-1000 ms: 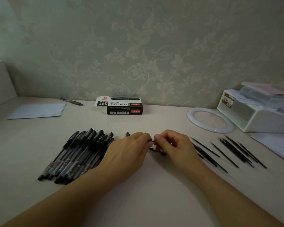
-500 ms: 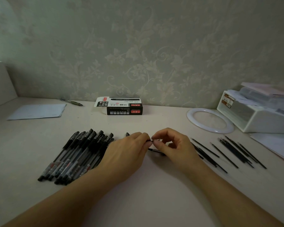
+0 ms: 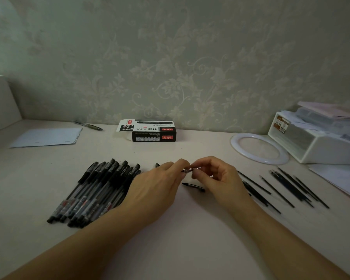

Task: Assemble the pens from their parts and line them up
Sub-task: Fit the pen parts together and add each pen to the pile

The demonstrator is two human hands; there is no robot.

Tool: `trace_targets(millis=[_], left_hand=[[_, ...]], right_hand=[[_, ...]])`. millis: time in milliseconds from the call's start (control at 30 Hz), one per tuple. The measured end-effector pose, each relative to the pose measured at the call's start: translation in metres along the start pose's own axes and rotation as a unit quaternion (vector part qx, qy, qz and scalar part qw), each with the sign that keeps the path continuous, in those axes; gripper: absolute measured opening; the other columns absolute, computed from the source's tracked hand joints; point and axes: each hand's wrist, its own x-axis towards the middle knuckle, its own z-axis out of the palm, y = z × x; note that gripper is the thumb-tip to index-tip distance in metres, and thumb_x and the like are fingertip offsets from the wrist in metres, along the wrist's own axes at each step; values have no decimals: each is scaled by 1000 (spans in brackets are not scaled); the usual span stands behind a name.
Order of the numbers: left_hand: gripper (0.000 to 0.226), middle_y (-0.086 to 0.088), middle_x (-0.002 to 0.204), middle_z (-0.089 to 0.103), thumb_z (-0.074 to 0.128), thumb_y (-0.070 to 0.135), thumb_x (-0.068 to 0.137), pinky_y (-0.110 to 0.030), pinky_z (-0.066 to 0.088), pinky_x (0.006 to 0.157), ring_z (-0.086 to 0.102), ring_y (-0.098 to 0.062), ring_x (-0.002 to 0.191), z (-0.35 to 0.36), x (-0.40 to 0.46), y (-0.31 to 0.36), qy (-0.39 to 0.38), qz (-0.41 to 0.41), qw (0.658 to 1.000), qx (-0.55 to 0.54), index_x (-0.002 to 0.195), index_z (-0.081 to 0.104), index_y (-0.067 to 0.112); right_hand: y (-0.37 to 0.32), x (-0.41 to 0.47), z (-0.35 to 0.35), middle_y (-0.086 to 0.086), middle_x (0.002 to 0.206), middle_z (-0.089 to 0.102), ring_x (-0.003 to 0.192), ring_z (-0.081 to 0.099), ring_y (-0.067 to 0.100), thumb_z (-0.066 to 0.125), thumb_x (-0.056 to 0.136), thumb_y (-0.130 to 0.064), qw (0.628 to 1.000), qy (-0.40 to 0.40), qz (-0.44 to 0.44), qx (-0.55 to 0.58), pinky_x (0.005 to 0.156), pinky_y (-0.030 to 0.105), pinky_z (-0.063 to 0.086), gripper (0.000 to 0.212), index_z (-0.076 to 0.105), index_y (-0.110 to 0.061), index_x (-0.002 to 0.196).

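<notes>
Fingertips of the left hand (image 3: 158, 188) and the right hand (image 3: 214, 178) are brought together over the middle of the table (image 3: 180, 239), and a small pen part (image 3: 189, 170) is pinched between them, held just above the surface. A black pen piece (image 3: 193, 186) is left lying on the table directly below it. Assembled pens (image 3: 93, 190) are bunched toward the left edge, partly under the left wrist. Loose refills (image 3: 287, 186) are spread toward the right edge. A pen box (image 3: 150, 131) is set near the far edge.
</notes>
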Motion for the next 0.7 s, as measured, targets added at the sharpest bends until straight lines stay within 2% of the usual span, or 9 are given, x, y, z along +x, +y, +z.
trace_targets(millis=[100,233,333,400,533,600,700], left_hand=[[21,9,96,56,25,40,101,-35,49,56,57,-16,72,0,1,0,-2,-2,1000,14,120,36,42],[21,9,94,54,26,38,102,-33,46,53,55,-16,69,-1,2,-1,-9,-11,1000,24,120,35,42],[21,8,92,54,27,37,102,-33,46,52,55,-17,69,-1,1,0,-10,-17,999,28,120,36,42],[20,9,93,54,27,38,102,-35,48,54,55,-17,72,0,2,-1,-9,-27,999,27,120,35,42],[20,10,92,54,27,37,102,-36,49,55,54,-16,73,0,2,-2,-1,-35,999,22,120,35,42],[21,9,91,55,28,37,102,-36,49,54,54,-17,72,0,2,-2,-2,-34,999,21,120,37,41],[21,9,93,56,28,37,102,-37,50,56,56,-17,73,0,2,-2,-3,-35,999,18,120,37,41]], right_hand=[[1,0,-1,-4,77,72,72,66,2,68,90,-12,999,47,10,5,62,9,46,11,71,-23,89],[2,0,0,-7,77,72,76,67,10,70,88,-17,996,82,14,-17,67,15,50,11,70,-27,85],[4,1,-2,-9,77,71,75,66,8,69,89,-17,994,109,20,-8,69,14,50,11,70,-27,84],[6,1,-3,-11,77,70,74,64,5,69,88,-16,991,123,26,-42,67,11,48,12,69,-28,83],[7,-1,0,-11,70,65,66,56,1,70,84,-14,979,81,10,-185,61,9,42,12,69,-25,80],[8,-2,3,-10,74,65,66,55,2,69,84,-15,968,46,1,-247,61,9,41,9,70,-23,82],[10,-1,1,-9,80,64,68,55,1,68,86,-18,961,31,3,-276,63,9,39,6,72,-21,84]])
